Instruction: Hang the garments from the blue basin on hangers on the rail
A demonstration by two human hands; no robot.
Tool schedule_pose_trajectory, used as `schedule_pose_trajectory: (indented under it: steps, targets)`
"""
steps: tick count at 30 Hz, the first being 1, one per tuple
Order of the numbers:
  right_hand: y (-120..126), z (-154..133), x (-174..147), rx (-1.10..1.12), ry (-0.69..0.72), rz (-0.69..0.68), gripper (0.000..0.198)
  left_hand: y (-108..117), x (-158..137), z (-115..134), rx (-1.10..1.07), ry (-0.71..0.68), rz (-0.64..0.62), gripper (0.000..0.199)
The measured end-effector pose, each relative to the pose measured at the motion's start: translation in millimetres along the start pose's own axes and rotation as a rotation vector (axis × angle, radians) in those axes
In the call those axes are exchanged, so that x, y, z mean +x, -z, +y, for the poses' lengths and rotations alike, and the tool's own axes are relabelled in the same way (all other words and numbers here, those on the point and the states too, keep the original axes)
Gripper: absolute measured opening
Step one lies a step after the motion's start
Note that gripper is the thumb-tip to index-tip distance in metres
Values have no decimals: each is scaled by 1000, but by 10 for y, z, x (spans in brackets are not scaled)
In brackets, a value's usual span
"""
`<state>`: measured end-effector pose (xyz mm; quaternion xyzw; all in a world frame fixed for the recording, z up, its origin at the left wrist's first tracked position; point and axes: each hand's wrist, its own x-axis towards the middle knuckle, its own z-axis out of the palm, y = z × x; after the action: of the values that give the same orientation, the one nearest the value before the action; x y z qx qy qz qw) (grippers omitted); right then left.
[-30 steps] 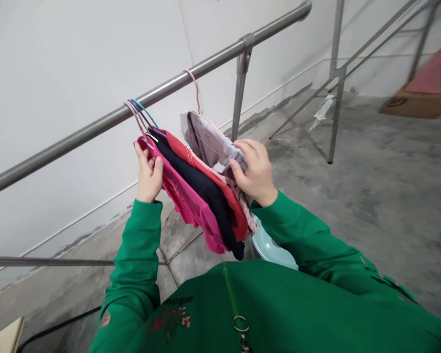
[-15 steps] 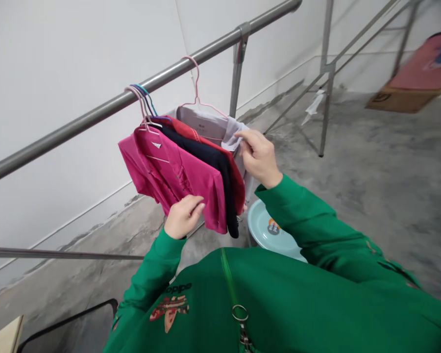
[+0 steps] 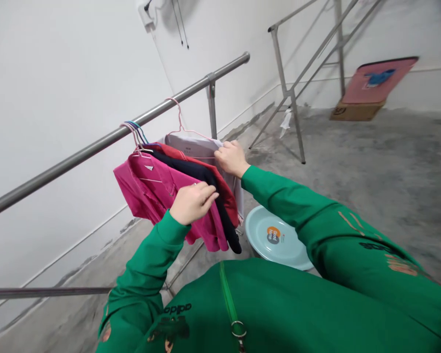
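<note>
A light grey shirt [image 3: 189, 145] hangs from a pink hanger [image 3: 180, 115] on the metal rail [image 3: 106, 140]. My right hand [image 3: 232, 158] is closed on its right shoulder. In front of it hang a red garment [image 3: 228, 196], a dark navy one [image 3: 202, 171] and a bright pink shirt [image 3: 152, 184], bunched together on several hangers. My left hand [image 3: 194, 202] is closed, fingers curled, in front of the pink shirt's right shoulder. Whether it pinches any cloth is hidden.
A pale blue basin [image 3: 259, 230] stands below, right of the clothes. Another metal rack [image 3: 296, 122] stands at the back right, near a pink board [image 3: 356, 86] and a cardboard box [image 3: 356, 112]. A lower bar [image 3: 47, 293] crosses at left.
The view has shifted, so the rail and clothes sit lower and more of the wall shows. My left hand has risen along the pink shirt towards its shoulder. My right hand stays at the grey shirt.
</note>
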<state>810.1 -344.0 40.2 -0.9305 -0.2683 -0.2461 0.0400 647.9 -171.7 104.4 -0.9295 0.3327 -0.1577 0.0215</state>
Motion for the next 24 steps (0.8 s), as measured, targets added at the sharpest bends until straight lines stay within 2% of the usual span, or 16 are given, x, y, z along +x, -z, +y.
schedule_pose_trajectory:
  steps: [3,5,8,11,14,17,20,22,24]
  targets:
    - [-33,98,-140,38,-154,106,40,219,462,-60,102,60,14,35]
    - [-69,148,-190,86,-284,182,46,286,851,-128,177,102,16,32]
    - [-113,211,-211,171,-428,229,57,209,1411,-296,265,96,-11,28]
    - [-98,309,-227,265,-489,152,46,3,1744,-503,321,117,-69,31]
    - [-44,495,-262,382,-499,87,31,-152,1785,-669,346,187,-182,28]
    - [-42,753,-271,695,-542,128,22,-152,1671,-739,324,151,-206,28]
    - [-141,948,-242,1169,-780,196,17,-33,1573,-746,249,140,-188,25]
    - [-244,967,-232,1471,-947,204,14,58,1536,-758,151,162,-139,27]
    - [-353,885,-253,1684,-985,171,13,130,1495,-788,33,158,-26,27]
